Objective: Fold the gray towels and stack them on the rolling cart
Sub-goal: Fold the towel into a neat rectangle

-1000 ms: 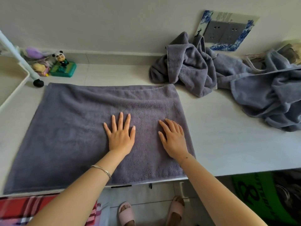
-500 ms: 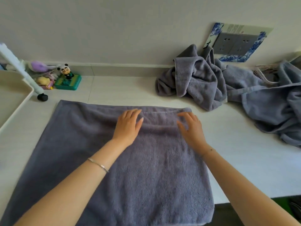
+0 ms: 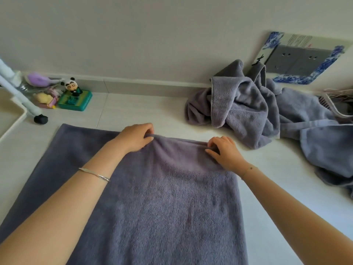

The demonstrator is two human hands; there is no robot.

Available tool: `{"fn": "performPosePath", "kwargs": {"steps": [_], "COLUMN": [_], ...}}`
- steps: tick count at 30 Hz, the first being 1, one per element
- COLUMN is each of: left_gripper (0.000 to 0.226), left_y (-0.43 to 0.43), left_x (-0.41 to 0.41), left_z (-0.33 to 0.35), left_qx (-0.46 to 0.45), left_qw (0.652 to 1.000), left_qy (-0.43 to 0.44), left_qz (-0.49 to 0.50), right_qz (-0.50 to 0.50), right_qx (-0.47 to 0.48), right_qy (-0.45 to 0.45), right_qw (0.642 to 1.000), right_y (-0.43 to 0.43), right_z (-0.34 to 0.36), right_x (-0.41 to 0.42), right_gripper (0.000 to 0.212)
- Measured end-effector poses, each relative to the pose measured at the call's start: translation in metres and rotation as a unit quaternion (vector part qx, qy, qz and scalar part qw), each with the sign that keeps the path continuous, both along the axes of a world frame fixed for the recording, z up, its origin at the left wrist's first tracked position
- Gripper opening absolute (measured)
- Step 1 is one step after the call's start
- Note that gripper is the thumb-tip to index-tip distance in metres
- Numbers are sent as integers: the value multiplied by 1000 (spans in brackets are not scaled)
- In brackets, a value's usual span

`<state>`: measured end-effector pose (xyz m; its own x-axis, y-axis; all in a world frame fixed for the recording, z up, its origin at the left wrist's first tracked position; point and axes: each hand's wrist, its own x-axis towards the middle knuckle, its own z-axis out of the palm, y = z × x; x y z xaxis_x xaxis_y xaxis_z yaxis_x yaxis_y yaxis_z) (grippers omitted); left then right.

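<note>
A gray towel point(image 3: 168, 197) lies spread flat on the white counter point(image 3: 143, 113), folded over once. My left hand point(image 3: 136, 137) pinches its far edge near the middle. My right hand point(image 3: 224, 151) pinches the same far edge at the towel's right corner. The edge is bunched a little between the two hands. A heap of crumpled gray towels point(image 3: 248, 108) lies at the back right of the counter, against the wall. The white rolling cart point(image 3: 11, 115) stands at the left edge of the view, with a tray rim, a post and a black caster showing.
Small toys, among them a panda figure on a green box point(image 3: 75, 97), sit in the back left corner. A wall socket panel with a blue patterned frame point(image 3: 301, 58) is above the towel heap. A lighter gray cloth point(image 3: 328, 150) hangs over something at the far right.
Both hands slid from the towel's middle to its far edge and went from lying flat to pinching the edge. The camera has leaned forward over the counter.
</note>
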<state>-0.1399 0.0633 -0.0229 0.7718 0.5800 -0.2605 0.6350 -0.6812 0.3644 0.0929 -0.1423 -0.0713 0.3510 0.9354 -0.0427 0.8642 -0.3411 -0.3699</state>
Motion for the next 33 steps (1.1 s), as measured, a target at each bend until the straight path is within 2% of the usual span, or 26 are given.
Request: {"fn": "performPosePath", "kwargs": {"steps": [2, 6, 10, 13, 16, 18, 20, 23, 28, 33], "left_gripper": [4, 9, 12, 15, 30, 37, 47, 58, 71, 62], "left_y": [0, -9, -11, -14, -30, -56, -81, -87, -67, -38], "left_x": [8, 18, 22, 17, 11, 12, 12, 10, 2, -18], "left_z": [-2, -34, -58, -65, -59, -57, -65, -82, -83, -80], "left_qx": [28, 51, 125, 166, 193, 198, 168, 134, 134, 120], "left_qw": [998, 995, 984, 973, 955, 957, 975, 990, 988, 978], "left_qy": [-53, -71, -98, -111, -176, -198, -145, -42, 4, 29], "left_qz": [12, 46, 87, 117, 141, 68, -6, 15, 74, 165], "right_qz": [-37, -94, -117, -143, -183, -153, -97, -52, -102, -190], "right_qx": [27, 46, 30, 35, 128, 170, 146, 77, 24, 8], "right_qy": [28, 43, 19, -52, -110, -94, -72, -62, -69, -64], "right_qw": [999, 993, 993, 988, 969, 969, 982, 994, 992, 980], "right_y": [2, 9, 18, 16, 11, 15, 21, 24, 2, -34], "right_z": [1, -5, -13, -18, -18, -18, -23, -37, -41, -39], "right_x": [6, 8, 8, 4, -19, -51, -86, -110, -78, -35], "right_gripper": [14, 17, 18, 19, 30, 38, 43, 49, 58, 65]}}
